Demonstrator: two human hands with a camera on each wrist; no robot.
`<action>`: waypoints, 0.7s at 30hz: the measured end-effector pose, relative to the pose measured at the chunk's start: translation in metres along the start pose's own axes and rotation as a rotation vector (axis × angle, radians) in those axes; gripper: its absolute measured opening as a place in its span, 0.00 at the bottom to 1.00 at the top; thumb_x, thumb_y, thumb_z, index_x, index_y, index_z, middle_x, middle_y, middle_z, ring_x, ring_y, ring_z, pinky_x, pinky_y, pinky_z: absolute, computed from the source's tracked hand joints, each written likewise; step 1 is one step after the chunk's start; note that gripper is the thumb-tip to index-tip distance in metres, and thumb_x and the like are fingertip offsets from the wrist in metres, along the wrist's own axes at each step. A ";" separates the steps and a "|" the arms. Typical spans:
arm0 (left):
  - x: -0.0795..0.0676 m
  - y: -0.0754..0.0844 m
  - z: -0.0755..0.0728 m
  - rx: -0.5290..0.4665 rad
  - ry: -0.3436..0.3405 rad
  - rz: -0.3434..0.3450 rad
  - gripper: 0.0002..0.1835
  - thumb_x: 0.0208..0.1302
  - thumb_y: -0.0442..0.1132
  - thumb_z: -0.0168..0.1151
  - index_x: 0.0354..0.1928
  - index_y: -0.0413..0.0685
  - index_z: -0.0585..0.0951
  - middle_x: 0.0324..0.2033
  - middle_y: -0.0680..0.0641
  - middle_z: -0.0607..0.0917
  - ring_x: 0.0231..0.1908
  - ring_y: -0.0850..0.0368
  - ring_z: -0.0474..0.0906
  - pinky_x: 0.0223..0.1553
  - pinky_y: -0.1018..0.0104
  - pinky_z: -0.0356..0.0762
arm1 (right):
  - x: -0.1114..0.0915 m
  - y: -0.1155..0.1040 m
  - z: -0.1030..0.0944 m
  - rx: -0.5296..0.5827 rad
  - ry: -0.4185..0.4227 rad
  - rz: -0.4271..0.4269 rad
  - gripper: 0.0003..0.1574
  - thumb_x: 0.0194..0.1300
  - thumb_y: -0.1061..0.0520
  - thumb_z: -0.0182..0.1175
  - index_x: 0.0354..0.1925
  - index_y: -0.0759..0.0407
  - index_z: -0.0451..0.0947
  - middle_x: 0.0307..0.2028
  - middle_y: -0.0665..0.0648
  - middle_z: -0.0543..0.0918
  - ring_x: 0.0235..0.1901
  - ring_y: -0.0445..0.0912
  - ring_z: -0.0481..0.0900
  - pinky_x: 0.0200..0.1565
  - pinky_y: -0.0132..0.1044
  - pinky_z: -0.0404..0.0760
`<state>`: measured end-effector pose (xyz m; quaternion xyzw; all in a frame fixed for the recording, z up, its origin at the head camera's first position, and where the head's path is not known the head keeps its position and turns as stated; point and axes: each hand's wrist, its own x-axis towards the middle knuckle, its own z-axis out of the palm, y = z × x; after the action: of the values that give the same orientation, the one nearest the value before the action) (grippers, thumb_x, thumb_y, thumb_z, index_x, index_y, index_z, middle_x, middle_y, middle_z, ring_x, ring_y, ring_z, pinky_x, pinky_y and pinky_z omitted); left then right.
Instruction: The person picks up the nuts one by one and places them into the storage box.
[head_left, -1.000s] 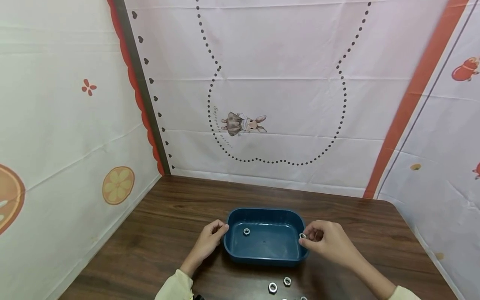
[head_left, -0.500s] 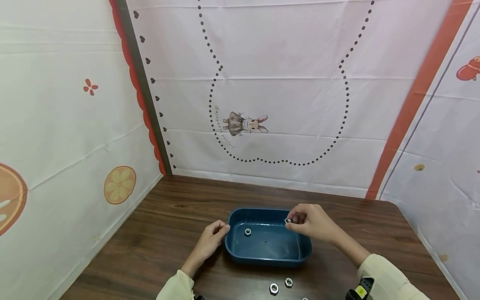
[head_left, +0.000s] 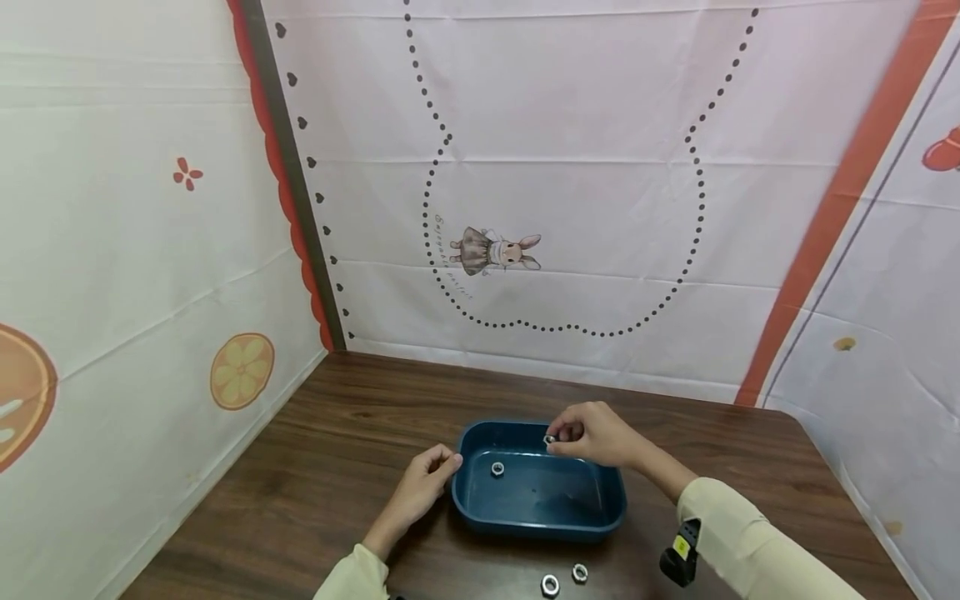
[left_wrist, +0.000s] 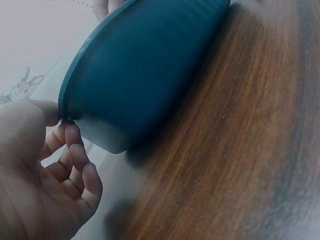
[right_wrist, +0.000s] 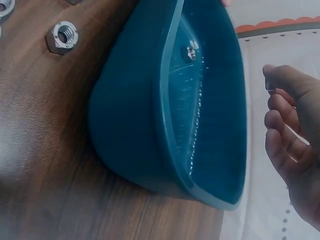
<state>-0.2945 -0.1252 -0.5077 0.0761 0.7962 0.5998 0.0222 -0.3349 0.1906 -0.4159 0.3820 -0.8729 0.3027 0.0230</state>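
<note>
A dark blue plastic tray (head_left: 538, 528) with rounded corners stands on the wooden table. My left hand (head_left: 422, 483) pinches its left rim between thumb and fingers, as the left wrist view (left_wrist: 45, 170) also bears out. Above the tray's far side, my right hand (head_left: 596, 433) pinches a metal hex nut (head_left: 550, 439) between thumb and forefinger. In the right wrist view only an edge of that nut (right_wrist: 269, 86) shows past the fingers. One other nut (head_left: 497, 469) lies on the tray floor, toward the left.
In front of the tray, loose hex nuts lie on the table, one nearer (head_left: 550, 585) and one slightly right (head_left: 580, 573). A white printed cloth (head_left: 570, 250) hangs behind the table (head_left: 300, 500) and along both sides.
My right hand has carried its nut from the tray's right rim leftward and away from me, over the far part of the tray. My left hand keeps its hold on the rim.
</note>
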 end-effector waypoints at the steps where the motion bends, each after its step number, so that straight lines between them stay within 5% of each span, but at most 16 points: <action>1: 0.000 0.000 -0.001 -0.001 -0.006 0.001 0.15 0.70 0.45 0.55 0.39 0.37 0.78 0.24 0.52 0.71 0.20 0.60 0.67 0.22 0.72 0.67 | 0.003 0.000 0.002 0.015 -0.020 0.001 0.09 0.59 0.48 0.67 0.36 0.50 0.84 0.25 0.43 0.76 0.21 0.37 0.72 0.24 0.30 0.74; 11: -0.002 0.001 0.000 0.052 0.006 0.040 0.16 0.69 0.51 0.55 0.36 0.44 0.79 0.24 0.53 0.73 0.21 0.63 0.68 0.24 0.72 0.70 | 0.023 0.007 0.022 0.079 -0.167 -0.011 0.08 0.60 0.52 0.67 0.38 0.52 0.84 0.22 0.45 0.78 0.20 0.36 0.73 0.24 0.28 0.74; 21: -0.001 -0.001 -0.002 0.042 -0.006 0.041 0.16 0.70 0.48 0.54 0.38 0.39 0.79 0.24 0.52 0.72 0.20 0.63 0.67 0.23 0.72 0.69 | 0.034 0.015 0.040 0.058 -0.227 -0.031 0.10 0.59 0.55 0.68 0.40 0.56 0.85 0.19 0.44 0.77 0.17 0.35 0.72 0.20 0.25 0.69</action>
<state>-0.2935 -0.1272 -0.5085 0.0948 0.8069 0.5829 0.0105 -0.3614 0.1548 -0.4476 0.4278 -0.8548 0.2820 -0.0822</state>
